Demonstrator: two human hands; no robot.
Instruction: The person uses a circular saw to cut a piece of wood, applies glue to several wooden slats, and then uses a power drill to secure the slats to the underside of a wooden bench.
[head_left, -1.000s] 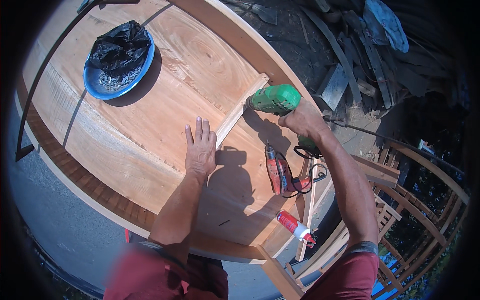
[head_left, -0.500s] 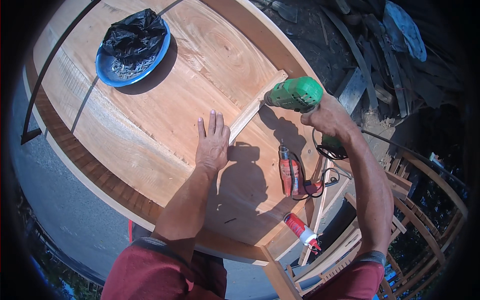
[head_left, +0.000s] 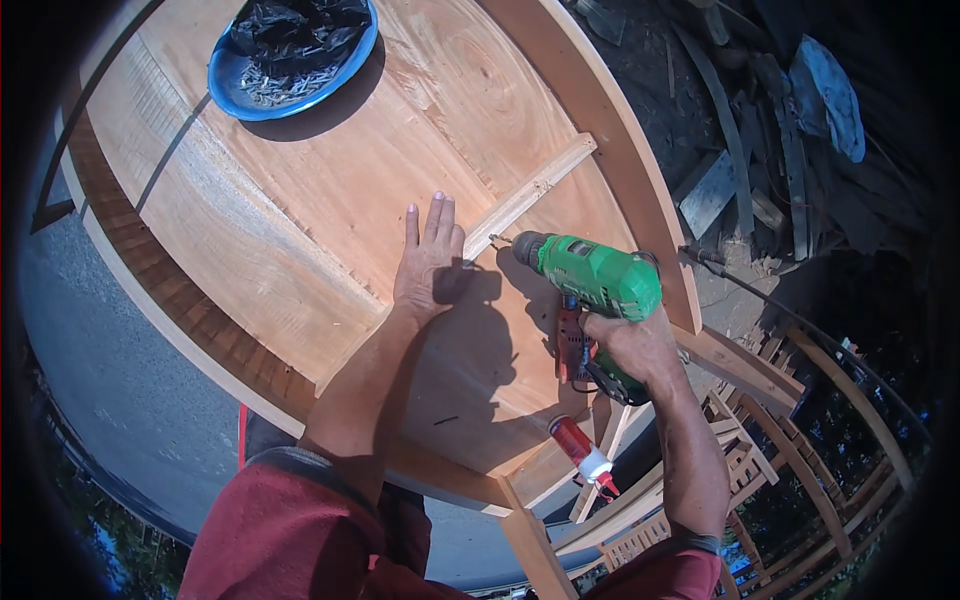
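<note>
My right hand [head_left: 640, 345] grips a green power drill [head_left: 595, 272] by its handle. The drill's bit points left, its tip at a narrow wooden strip [head_left: 530, 192] that crosses the wooden panel [head_left: 400, 150]; whether the tip touches the wood I cannot tell. My left hand [head_left: 430, 260] lies with fingers outstretched at the strip's near end. Partly hidden behind the green drill is a red power tool [head_left: 572, 345]. A red and white bottle [head_left: 585, 452] with a red nozzle lies near the panel's lower right edge.
A blue bowl [head_left: 225, 85] holding black plastic and many small screws or nails sits at the panel's upper left. A raised wooden rim [head_left: 620, 130] curves around the panel. Slatted wooden furniture [head_left: 840, 470] stands at the lower right, and scrap boards [head_left: 708, 195] lie on the ground beyond.
The drill has moved along the strip toward my left hand, and its bit now shows. Shavings mark the strip where the drill was. The whole view has shifted slightly.
</note>
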